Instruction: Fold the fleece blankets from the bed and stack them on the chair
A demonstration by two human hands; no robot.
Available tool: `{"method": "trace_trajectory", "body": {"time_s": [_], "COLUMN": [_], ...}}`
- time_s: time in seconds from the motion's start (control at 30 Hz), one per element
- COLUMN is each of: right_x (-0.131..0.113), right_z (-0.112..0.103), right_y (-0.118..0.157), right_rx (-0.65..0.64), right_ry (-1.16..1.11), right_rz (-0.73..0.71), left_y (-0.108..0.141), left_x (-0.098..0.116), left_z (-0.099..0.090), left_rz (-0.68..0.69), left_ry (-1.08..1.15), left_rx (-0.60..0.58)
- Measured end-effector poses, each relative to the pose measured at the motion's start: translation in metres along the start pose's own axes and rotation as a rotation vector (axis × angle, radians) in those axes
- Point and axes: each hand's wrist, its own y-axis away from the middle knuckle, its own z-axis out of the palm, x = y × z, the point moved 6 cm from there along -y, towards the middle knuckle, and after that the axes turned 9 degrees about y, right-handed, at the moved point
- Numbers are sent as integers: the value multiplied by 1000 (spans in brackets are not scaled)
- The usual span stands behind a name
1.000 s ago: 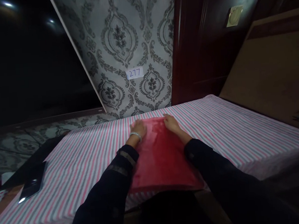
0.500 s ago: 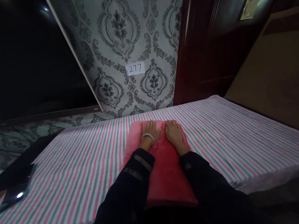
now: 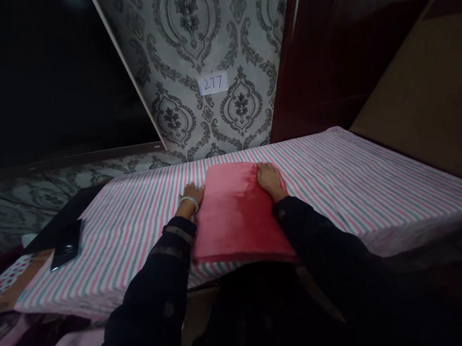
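Observation:
A folded red and pink plush cloth [image 3: 234,215] lies flat on the striped tablecloth [image 3: 139,221], its near edge close to the table's front. By the cloth's left edge is my left hand [image 3: 192,194], fingers stretched forward and a bracelet on the wrist; whether it touches the cloth is hard to tell. My right hand [image 3: 270,181] rests on the cloth's upper right part with its fingers laid flat. Between the hands the nap shows a lighter pink patch and a darker red one.
A black phone-like device [image 3: 68,246] lies at the table's left end. Behind it is a large dark screen [image 3: 58,85]. On the patterned wall hangs a paper marked 277 [image 3: 213,83]. A big cardboard box [image 3: 427,91] stands at the right.
My left hand has moved left off the cloth's top to its left edge. The right hand stays at the upper right. The view has tilted down, so more floor shows.

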Motion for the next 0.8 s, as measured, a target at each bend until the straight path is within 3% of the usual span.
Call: {"method": "trace_trajectory", "body": {"time_s": [0.07, 0.17, 0.27, 0.37, 0.47, 0.6, 0.8], "right_x": [3, 2, -3, -5, -6, -9, -10], "right_z": [-8, -18, -18, -8, -5, -8, -8], "right_y": [-3, 8, 47, 94, 122, 126, 125], "right_rx": [-10, 1, -16, -81, -96, -77, -91], "right_ry": [-12, -51, -78, -9, 79, 113, 110], "right_rz": [18, -40, -157, -180, -173, -171, -164], "left_y": [21, 61, 102, 129, 136, 131, 117], "left_x": [20, 70, 116, 138, 139, 124, 58], "left_z": [-4, 6, 32, 67, 87, 85, 58], "left_rz": [80, 300, 493, 556, 550, 566, 377], "left_ry": [7, 26, 28, -46, -111, -136, -160], "left_rx": [3, -20, -54, -101, -85, -71, -24]}}
